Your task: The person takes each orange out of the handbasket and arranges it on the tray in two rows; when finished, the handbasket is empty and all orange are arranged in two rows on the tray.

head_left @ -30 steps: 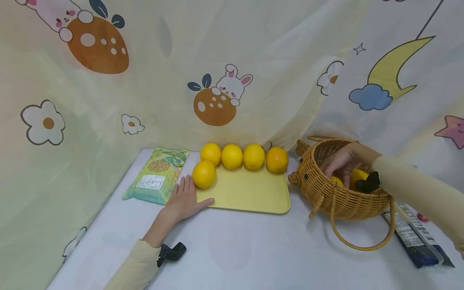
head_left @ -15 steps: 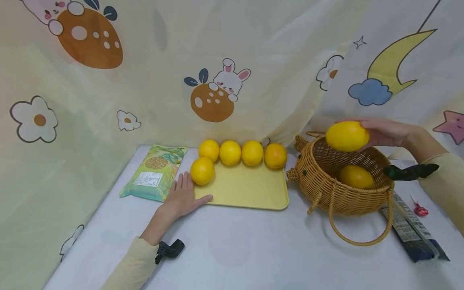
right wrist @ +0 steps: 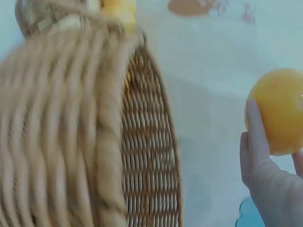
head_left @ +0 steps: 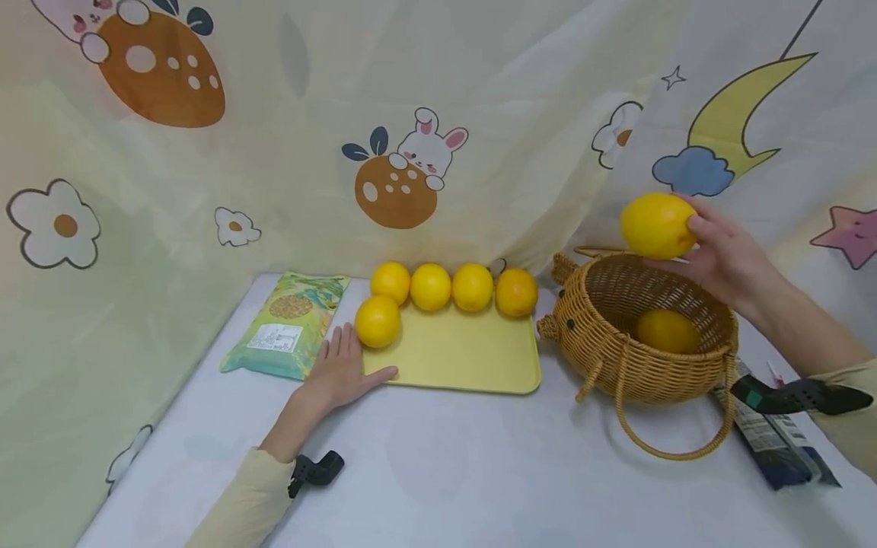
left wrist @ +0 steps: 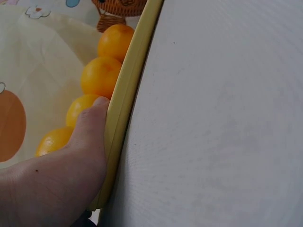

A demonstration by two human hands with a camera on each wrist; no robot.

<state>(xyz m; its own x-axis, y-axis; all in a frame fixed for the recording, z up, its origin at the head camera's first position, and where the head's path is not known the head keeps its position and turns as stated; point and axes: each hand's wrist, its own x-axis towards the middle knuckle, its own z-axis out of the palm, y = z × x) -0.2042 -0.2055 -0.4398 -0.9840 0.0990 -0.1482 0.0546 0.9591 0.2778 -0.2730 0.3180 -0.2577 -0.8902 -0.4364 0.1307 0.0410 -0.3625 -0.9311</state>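
My right hand (head_left: 726,255) holds a yellow-orange orange (head_left: 656,226) above the wicker basket (head_left: 633,377), fingers and thumb curved round it. The right wrist view shows the same orange (right wrist: 279,111) in my fingers. Another orange (head_left: 668,330) lies inside the basket. My left hand (head_left: 337,371) lies with straight fingers at the left front corner of the yellow tray (head_left: 466,358), thumb along its front rim (left wrist: 120,113). On the tray, a row of oranges (head_left: 430,287) lines the back, and one more orange (head_left: 377,321) sits at the left side, near my left fingertips.
A green and yellow bag (head_left: 284,323) lies left of the tray. Right of the basket is a dark, flat package (head_left: 774,449), partly hidden by it. The basket's handle (head_left: 674,455) hangs down in front. A patterned cloth (head_left: 288,152) hangs behind the table.
My right hand reached into the basket, gripped an orange and lifted it out; it is now higher, above the rim. My left hand has stayed at the tray.
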